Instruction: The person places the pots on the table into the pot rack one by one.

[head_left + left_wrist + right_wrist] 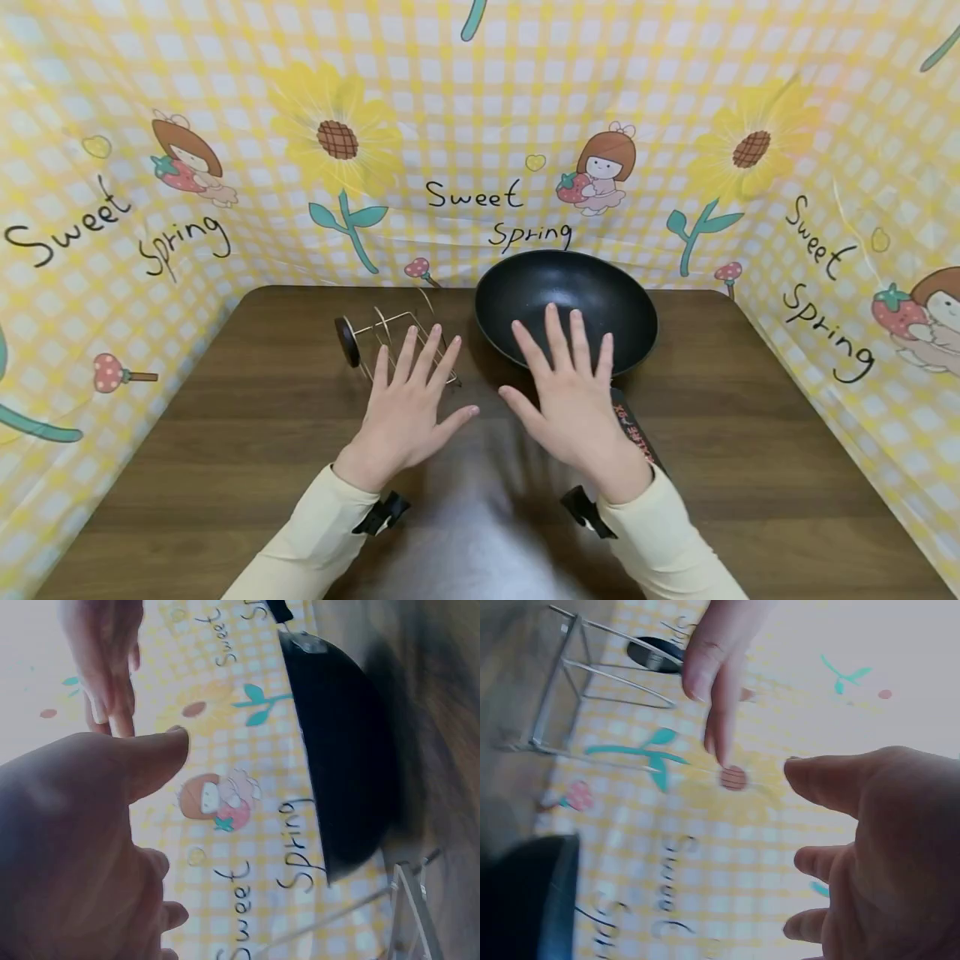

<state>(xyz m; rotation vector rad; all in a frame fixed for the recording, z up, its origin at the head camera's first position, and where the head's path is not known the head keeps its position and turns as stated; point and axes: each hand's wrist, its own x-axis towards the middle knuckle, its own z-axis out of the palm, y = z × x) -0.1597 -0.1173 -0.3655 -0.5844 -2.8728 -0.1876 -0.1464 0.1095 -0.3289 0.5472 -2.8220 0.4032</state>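
My left hand (405, 421) and right hand (573, 412): both spread wide
Left hovers near the wire rack (382, 323), right near the black wok (566, 285); rack sits left of wok on the table (247, 467)

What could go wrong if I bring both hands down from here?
The pan's handle runs partly behind the right hand in the head view, so pressing down there might tip the pan. The rack is made of thin wires, so the left hand might catch on one and drag it. The rack also sits close to the pan, so a sideways nudge could knock them together.
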